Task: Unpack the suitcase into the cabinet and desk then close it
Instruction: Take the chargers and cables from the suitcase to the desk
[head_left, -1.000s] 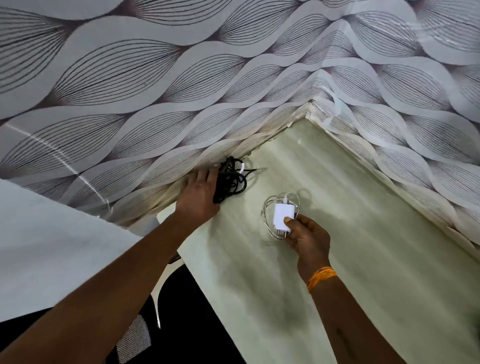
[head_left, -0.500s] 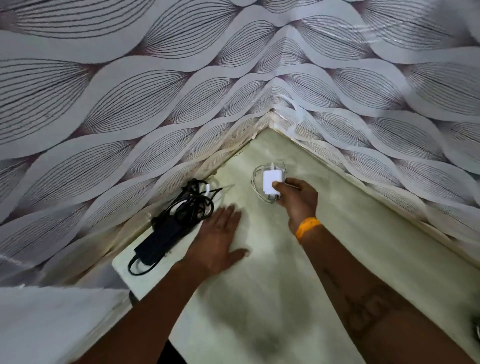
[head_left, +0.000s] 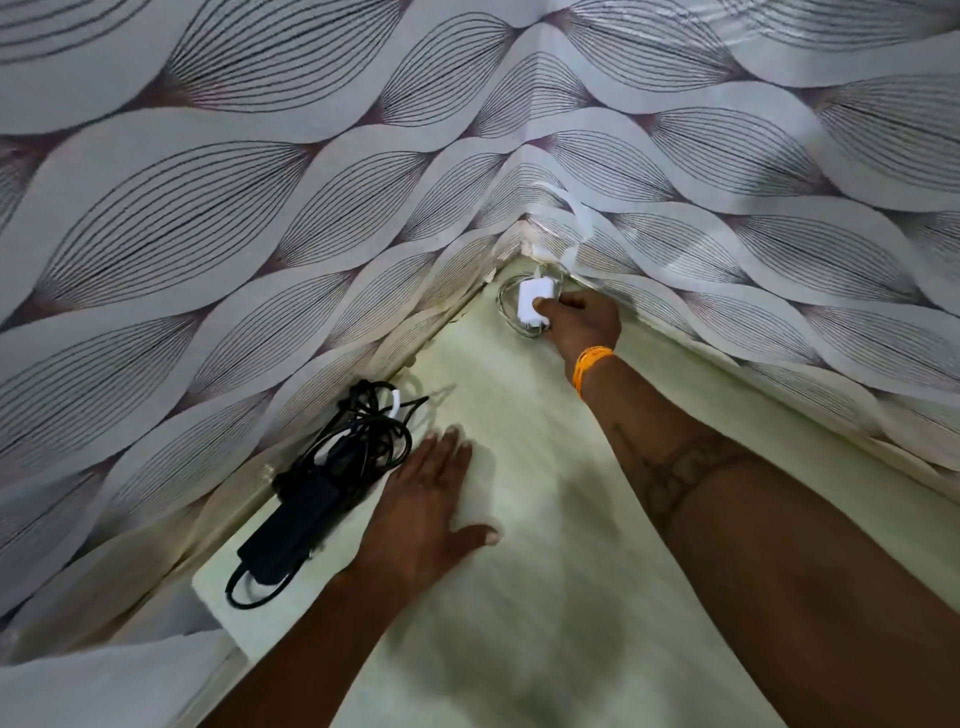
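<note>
Currently the right hand (head_left: 584, 319) pinches a white charger (head_left: 534, 306) at twelve o'clock in the counter (head_left: 545, 519) corner; left hand (head_left: 423, 512) lies flat, holding nothing. Its loose coiled cable could spring apart on release.

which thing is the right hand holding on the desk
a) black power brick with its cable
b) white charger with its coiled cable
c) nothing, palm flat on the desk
b: the right hand pinches the white charger at the corner of the desk; the black power brick lies untouched.
</note>
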